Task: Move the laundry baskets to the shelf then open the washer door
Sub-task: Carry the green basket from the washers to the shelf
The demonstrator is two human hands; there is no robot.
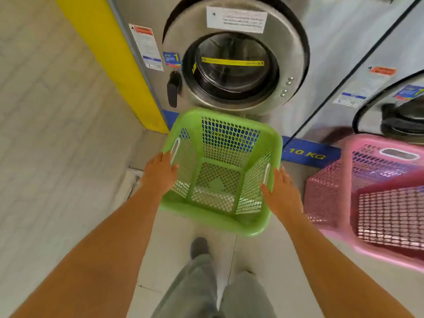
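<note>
Hands, left (160, 173) and right (281, 191), clasp opposite rims of an empty green laundry basket (220, 216) before a closed washer door (234, 65), pink basket (387, 203) beside.

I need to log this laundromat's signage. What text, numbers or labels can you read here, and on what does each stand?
"10 KG": yellow letters on the blue strip below the washers.
"1": blue sticker left of the washer door.
White notice atop the door: too blurred.
Warning label: too small.
Yellow band on the glass: unreadable.
</note>
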